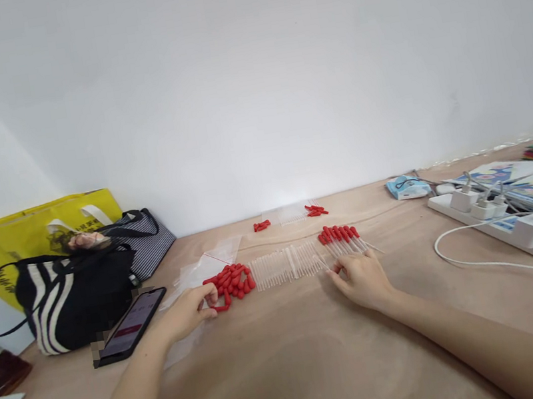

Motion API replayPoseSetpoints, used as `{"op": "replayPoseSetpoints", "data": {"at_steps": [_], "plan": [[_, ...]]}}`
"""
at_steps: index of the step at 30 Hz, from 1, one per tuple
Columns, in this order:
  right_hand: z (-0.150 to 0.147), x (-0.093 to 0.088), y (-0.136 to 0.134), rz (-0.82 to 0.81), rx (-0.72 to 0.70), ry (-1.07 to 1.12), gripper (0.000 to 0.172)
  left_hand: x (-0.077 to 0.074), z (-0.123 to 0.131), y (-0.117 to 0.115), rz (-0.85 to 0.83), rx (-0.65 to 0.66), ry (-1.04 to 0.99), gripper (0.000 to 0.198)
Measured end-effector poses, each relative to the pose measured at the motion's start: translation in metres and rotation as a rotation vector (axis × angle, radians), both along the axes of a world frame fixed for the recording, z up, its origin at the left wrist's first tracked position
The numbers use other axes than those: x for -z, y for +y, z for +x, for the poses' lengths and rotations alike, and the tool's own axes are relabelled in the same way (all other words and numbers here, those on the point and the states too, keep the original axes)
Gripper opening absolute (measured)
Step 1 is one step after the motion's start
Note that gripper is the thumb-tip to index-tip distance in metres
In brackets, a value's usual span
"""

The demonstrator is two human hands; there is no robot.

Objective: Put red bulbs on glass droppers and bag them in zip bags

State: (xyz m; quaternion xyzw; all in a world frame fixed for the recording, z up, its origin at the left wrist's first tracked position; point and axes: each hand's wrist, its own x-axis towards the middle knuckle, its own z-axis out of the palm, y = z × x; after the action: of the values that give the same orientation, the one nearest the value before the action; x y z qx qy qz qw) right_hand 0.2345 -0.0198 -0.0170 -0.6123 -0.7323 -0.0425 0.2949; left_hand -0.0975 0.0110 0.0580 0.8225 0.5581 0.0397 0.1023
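My left hand (190,310) rests on the table with its fingertips pinched on a red rubber bulb at the edge of a pile of red bulbs (232,282). To the right of the pile lies a row of clear thin tubes (287,265). My right hand (360,277) lies at the right end of that row, fingers curled on a clear tube. Just beyond it sits a fanned group of finished droppers with red bulbs (340,235). More red bulbs (261,226) and droppers (316,210) lie farther back near the wall.
A black phone (129,327) lies left of my left hand, beside a striped bag (74,294) and a yellow bag (34,233). Clear plastic bags (206,263) lie behind the pile. A white power strip (507,222) with plugs and cables sits at the right.
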Motion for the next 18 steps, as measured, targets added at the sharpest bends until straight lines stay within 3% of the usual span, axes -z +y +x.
{"op": "replayPoseSetpoints", "data": {"at_steps": [4, 7, 10, 14, 18], "plan": [[-0.002, -0.004, -0.001, -0.004, -0.065, -0.006, 0.021, -0.009, -0.005, -0.005, -0.122, 0.047, -0.051, 0.011], [-0.001, -0.001, 0.0, -0.003, -0.156, 0.007, 0.018, -0.007, 0.009, -0.01, -0.183, 0.141, -0.147, 0.015], [0.0, 0.004, 0.0, -0.019, -0.28, 0.041, 0.016, 0.01, 0.043, -0.017, -0.143, 0.236, -0.342, 0.015], [-0.001, 0.007, -0.004, -0.021, -0.419, 0.048, 0.023, 0.045, 0.095, -0.028, -0.094, 0.159, -0.657, 0.014], [-0.004, 0.006, -0.009, -0.047, -0.475, 0.039, 0.023, 0.062, 0.119, -0.034, -0.099, 0.15, -0.654, 0.013]]}}
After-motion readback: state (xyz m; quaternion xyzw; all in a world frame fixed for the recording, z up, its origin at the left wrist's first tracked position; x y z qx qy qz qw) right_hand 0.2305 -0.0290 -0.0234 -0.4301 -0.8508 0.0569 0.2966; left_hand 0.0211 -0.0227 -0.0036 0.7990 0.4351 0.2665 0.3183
